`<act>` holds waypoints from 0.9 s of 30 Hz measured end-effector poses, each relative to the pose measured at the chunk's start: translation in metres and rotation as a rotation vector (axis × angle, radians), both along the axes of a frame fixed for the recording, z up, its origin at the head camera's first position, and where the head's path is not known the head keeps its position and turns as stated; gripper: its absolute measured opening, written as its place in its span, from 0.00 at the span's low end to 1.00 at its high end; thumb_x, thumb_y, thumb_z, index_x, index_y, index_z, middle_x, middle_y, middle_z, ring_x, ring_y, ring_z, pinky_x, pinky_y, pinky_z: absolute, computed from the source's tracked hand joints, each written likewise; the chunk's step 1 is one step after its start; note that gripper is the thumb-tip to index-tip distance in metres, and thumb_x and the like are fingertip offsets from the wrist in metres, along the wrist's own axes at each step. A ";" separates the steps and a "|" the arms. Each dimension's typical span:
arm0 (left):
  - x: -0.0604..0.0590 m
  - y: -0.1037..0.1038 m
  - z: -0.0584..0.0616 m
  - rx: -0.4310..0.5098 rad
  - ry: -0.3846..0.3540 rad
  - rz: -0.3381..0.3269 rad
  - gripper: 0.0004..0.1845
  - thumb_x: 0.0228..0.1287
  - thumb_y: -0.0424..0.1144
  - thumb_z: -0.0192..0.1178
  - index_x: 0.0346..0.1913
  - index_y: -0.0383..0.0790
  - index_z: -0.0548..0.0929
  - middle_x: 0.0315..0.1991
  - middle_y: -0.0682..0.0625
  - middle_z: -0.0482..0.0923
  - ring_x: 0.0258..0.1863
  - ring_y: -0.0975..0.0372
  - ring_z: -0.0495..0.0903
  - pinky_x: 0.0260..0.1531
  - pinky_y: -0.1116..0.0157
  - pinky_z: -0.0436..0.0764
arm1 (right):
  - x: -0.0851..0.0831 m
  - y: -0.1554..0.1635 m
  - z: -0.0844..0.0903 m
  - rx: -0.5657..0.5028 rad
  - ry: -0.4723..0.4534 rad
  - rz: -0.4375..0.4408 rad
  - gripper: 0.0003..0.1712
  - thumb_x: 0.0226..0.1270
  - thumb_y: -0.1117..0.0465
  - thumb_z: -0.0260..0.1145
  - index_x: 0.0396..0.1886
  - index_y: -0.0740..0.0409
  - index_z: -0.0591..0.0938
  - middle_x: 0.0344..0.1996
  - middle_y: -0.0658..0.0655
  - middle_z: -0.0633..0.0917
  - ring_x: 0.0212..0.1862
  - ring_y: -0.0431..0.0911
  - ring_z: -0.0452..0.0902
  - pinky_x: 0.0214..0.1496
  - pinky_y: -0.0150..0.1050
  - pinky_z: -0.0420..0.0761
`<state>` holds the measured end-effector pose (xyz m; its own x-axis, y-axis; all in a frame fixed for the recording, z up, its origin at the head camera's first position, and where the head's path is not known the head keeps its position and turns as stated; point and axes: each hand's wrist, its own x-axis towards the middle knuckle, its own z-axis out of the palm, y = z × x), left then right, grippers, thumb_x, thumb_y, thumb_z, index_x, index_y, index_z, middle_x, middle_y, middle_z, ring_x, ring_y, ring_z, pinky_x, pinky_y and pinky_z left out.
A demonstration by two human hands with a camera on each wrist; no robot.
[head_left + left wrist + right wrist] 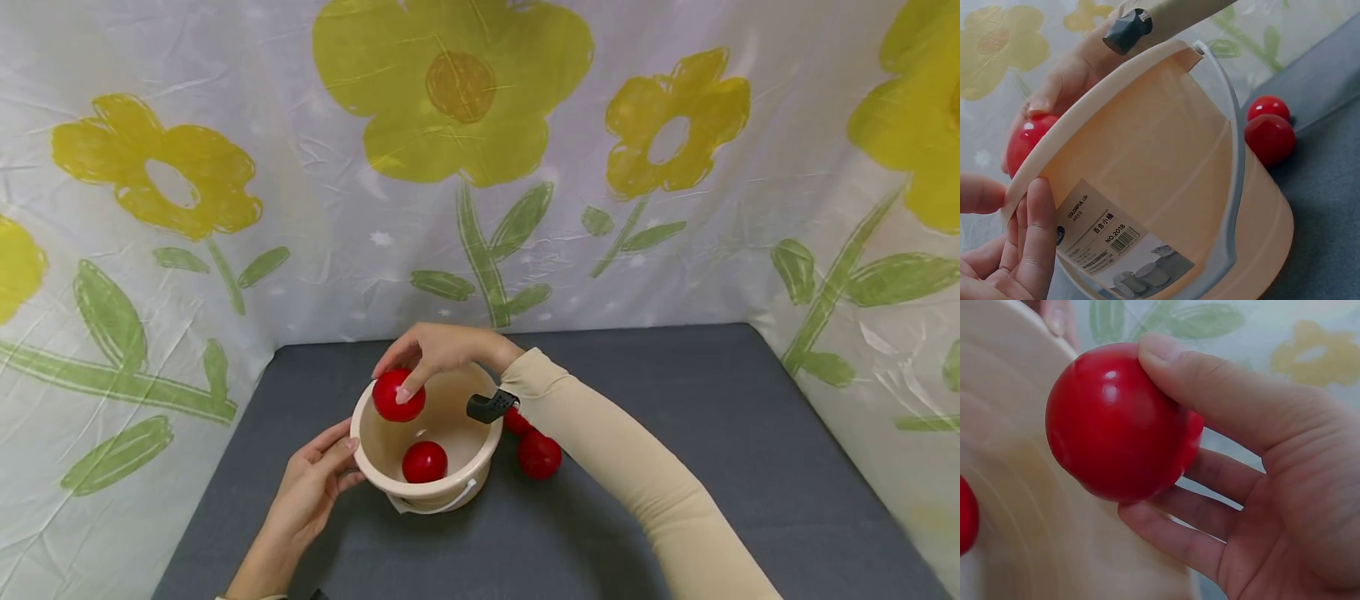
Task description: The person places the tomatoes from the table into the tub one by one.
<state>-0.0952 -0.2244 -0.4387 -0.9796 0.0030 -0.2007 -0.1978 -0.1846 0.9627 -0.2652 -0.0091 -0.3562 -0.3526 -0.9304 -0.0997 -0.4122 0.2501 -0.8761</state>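
Note:
A cream plastic bucket [458, 433] stands tilted slightly on the dark table, its mouth upward. My left hand [311, 483] pinches its left rim, thumb on top and fingers [1038, 219] against the outer wall. Over the bucket's left side, my right hand [442, 350] holds a shiny red ball [1116, 422] between thumb and fingers. Another red ball [424, 462] lies inside on the bottom. Two more red balls [539, 455] sit on the table just right of the bucket, one partly hidden behind my right wrist.
The grey cloth-covered table [675, 392] spreads around the bucket. A white curtain [337, 250] printed with yellow flowers hangs behind and at both sides. A thin light handle [453, 500] hangs down the bucket's front. A printed label [1122, 237] is on its outer wall.

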 end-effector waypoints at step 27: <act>0.000 0.000 0.001 -0.004 -0.014 0.000 0.12 0.72 0.34 0.56 0.54 0.50 0.77 0.43 0.58 0.85 0.32 0.67 0.83 0.33 0.70 0.86 | 0.015 -0.004 -0.039 0.101 -0.098 0.001 0.24 0.58 0.63 0.74 0.56 0.54 0.84 0.49 0.50 0.86 0.51 0.43 0.80 0.51 0.35 0.85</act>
<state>-0.0956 -0.2241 -0.4378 -0.9767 0.0018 -0.2145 -0.2113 -0.1810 0.9605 -0.2498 -0.0136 -0.3956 -0.3355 -0.9143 -0.2270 -0.3260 0.3388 -0.8826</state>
